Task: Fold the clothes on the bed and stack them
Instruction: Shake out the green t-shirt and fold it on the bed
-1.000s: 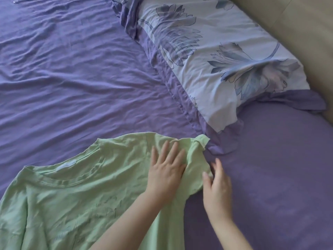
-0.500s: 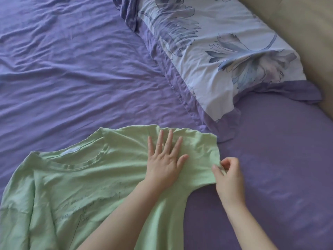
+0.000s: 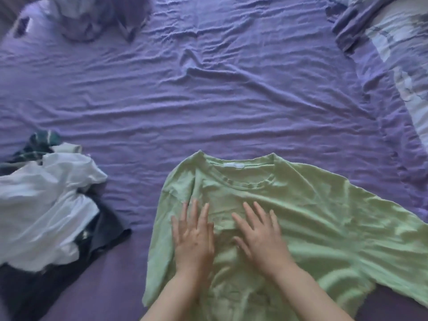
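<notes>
Your left hand point(image 3: 193, 239) lies flat on the green T-shirt point(image 3: 312, 218), fingers straight and close together, just below the folded-in left sleeve. Your right hand point(image 3: 260, 237) lies flat beside it on the chest area, fingers straight and slightly spread. Neither hand grips the fabric. The T-shirt is spread in the lower centre and lower right of the frame on the purple bed sheet point(image 3: 185, 89), collar toward the top. A pile of unfolded clothes point(image 3: 46, 205), white over dark, sits at the left edge, apart from the T-shirt. A floral pillow point(image 3: 403, 66) occupies the upper right. A bundle of pale fabric point(image 3: 81, 17) lies in the upper left.
</notes>
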A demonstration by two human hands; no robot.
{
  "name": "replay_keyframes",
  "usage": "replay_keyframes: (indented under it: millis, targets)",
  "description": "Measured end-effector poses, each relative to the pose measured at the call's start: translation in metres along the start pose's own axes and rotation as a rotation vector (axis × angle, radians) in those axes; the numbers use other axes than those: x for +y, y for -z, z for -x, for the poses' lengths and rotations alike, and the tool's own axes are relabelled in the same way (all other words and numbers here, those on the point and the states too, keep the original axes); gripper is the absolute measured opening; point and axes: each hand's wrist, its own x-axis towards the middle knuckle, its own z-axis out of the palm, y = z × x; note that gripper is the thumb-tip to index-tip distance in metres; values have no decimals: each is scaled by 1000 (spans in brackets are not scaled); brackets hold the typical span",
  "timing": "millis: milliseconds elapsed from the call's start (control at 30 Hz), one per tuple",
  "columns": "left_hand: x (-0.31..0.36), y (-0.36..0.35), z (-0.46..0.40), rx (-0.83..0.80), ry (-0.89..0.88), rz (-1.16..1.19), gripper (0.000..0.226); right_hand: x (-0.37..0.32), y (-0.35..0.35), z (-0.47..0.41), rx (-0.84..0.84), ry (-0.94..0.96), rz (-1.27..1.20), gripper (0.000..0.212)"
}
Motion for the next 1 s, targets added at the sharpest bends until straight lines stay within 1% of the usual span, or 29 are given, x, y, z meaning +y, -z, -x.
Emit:
replay_keyframes:
  millis: [67, 100, 200, 233, 267, 333, 400, 467, 500, 533, 567, 600, 633, 667, 700, 767, 867, 933, 1000]
  targets:
    - [-30, 7, 2, 22, 163, 66, 58, -18, -3, -23, -123, 41, 27, 51]
    - [-42, 8, 3, 15, 226, 97, 64, -27, 0, -34, -162, 46, 51, 58]
    - [-65, 15, -1, 18, 349, 210, 80, -49, 4, -69, -210, 142, 131, 101]
    - [-69, 18, -5, 8, 382, 223, 83, -55, 6, -80, -253, 158, 114, 109]
    - [-72, 19, -9, 17, 397, 228, 83, -61, 8, -90, -258, 180, 112, 108]
    - [-74, 24, -18, 62, 403, 306, 76, -73, 13, -112, -207, 218, 110, 94]
    - [-77, 30, -26, 16, 483, 472, 61, -86, 20, -131, -153, 272, 107, 80]
    - [-83, 32, -33, -30, 544, 565, 40, -96, 22, -152, -165, 351, 182, 54]
    - [-87, 35, -36, -27, 531, 551, 27, -101, 22, -164, -177, 391, 220, 49]
    - [-90, 41, -40, 0, 506, 541, 20, -105, 23, -175, -174, 429, 212, 45]
    - [-95, 48, -45, 41, 477, 559, 19, -110, 25, -184, -149, 469, 188, 38]
    - [-101, 57, -53, 86, 444, 599, 19, -114, 28, -192, -69, 499, 130, 32]
    - [-107, 67, -63, 111, 424, 650, 19, -116, 31, -200, 45, 491, 41, 31]
    - [-114, 78, -74, 114, 416, 684, 19, -115, 34, -208, 161, 457, -42, 32]
    - [-122, 87, -86, 91, 409, 685, 21, -115, 40, -215, 203, 389, -107, 31]
    - [-136, 100, -105, -45, 375, 615, 27, -118, 47, -226, 196, 281, -96, 24]
    - [-152, 109, -116, -324, 314, 510, 35, -121, 42, -235, 185, 275, -12, 23]
    - [-162, 115, -114, -486, 257, 367, 31, -123, 35, -237, 196, 262, 17, 23]
    - [-171, 125, -110, -581, 241, 302, 22, -121, 31, -239, 167, 205, 61, 24]
